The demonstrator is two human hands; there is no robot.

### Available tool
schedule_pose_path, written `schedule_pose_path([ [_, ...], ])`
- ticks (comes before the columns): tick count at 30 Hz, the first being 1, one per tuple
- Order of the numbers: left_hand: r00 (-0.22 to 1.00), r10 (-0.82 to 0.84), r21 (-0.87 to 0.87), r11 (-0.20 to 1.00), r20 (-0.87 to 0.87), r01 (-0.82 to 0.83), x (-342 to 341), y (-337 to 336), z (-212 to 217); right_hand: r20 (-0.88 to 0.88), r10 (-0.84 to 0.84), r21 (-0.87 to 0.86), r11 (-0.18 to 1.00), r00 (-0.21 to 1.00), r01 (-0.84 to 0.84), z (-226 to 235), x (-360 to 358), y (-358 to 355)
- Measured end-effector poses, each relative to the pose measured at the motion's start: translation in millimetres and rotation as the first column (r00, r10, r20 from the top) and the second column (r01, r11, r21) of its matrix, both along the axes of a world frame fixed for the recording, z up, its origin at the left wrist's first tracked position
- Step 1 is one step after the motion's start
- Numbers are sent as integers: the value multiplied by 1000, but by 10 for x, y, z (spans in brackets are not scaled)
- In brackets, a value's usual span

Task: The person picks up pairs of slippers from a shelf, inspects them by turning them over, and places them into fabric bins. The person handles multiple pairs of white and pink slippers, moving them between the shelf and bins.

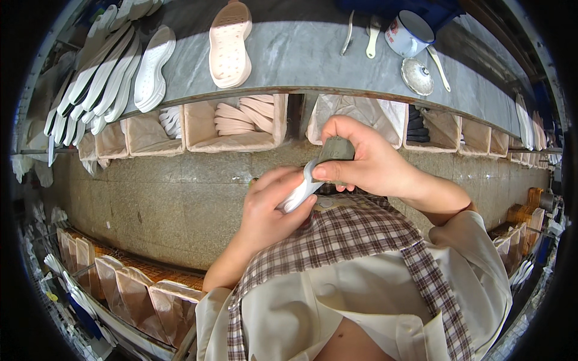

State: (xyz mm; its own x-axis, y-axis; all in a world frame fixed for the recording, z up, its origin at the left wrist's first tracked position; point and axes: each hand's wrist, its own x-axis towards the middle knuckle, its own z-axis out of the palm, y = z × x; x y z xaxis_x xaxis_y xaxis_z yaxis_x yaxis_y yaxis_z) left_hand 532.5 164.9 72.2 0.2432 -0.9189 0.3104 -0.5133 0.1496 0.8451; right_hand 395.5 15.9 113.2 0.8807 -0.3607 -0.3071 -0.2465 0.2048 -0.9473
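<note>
My left hand (269, 206) is closed around a white shoe sole (296, 197), held in front of my body. Above the sole's upper end, my right hand (368, 157) grips a short grey-green block (336, 150) with thumb and fingers. The block touches or nearly touches the sole's edge; the exact contact is hidden by my thumb. Both hands are over the floor, nearer to me than the grey bench (313, 54). On that bench lie a pale pink sole (230, 51) and a white sole (158, 66).
A row of white soles (111, 75) leans at the bench's left end. At its right stand an enamel mug (410, 34), a lid (416, 77) and several brushes or handled tools (373, 37). Lined bins (235, 141) hold soles under the bench; more bins (171, 307) stand at lower left.
</note>
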Motion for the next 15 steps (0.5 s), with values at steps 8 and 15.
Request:
schedule_pose_path([
  [8,999,-36,-32,999,16,36,-40,42,-11,45,-117,132,985,992,110,-113,-58,134],
  [15,994,-112,-40,993,10,113,-107,43,-25,-12,-223,138,965,975,223,-178,-67,170],
])
